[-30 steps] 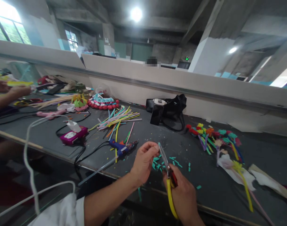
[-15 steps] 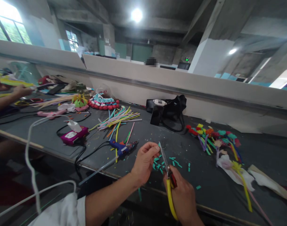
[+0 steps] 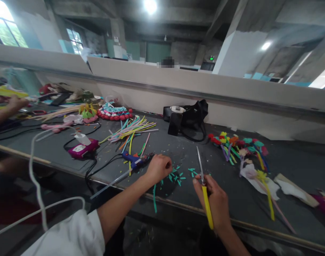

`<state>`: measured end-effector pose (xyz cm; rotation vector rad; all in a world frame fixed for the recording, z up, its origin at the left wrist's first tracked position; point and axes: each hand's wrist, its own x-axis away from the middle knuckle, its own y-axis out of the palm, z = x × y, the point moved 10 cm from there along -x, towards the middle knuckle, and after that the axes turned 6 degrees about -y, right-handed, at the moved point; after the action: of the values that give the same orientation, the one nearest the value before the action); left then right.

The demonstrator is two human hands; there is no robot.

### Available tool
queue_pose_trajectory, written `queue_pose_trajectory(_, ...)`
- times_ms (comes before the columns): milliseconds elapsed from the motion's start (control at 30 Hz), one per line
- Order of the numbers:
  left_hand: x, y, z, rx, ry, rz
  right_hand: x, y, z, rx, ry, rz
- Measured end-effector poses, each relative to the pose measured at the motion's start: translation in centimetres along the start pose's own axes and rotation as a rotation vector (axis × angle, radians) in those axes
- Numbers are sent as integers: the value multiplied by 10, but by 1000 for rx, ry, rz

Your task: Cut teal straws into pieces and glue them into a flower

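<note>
My right hand [image 3: 214, 201] is closed around yellow-handled scissors [image 3: 204, 188], whose blades point up and away over the dark table [image 3: 218, 199]. My left hand [image 3: 158, 167] rests low on the table with its fingers curled, and what it holds is hidden. A long teal strip [image 3: 154, 197] lies just below that hand, reaching toward the table edge. Several small teal cuttings [image 3: 178, 176] are scattered between my two hands. A blue glue gun [image 3: 137, 160] lies just left of my left hand.
Coloured sticks [image 3: 131, 131] fan out behind the glue gun. A black bag with a phone [image 3: 187, 119] stands at the back. Finished flowers [image 3: 239, 151] lie to the right. A pink power strip [image 3: 82, 149] and cables sit left. Another person's hand [image 3: 14, 103] works far left.
My left hand dropped from the scissor tips down to the table. My right hand moved right with the scissors, blades apart from the left hand. The view shifted slightly downward.
</note>
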<state>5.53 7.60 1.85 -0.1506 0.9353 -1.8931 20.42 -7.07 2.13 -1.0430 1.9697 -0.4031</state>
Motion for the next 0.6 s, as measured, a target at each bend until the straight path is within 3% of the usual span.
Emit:
queue_pose_trajectory(200, 5, 20, 17, -184, 108, -73, 6, -7, 7, -30, -10, -4)
queue_pose_trajectory(400, 19, 54, 56, -487, 378, -150, 10, -16, 15, -40, 12, -23)
queue_pose_trajectory(500, 19, 67, 58, -580, 426, -157, 11, -15, 16, -53, 25, -38)
queue_pose_trajectory(600, 16, 72, 56, -530, 408, -168, 10, -11, 13, -54, 24, -53)
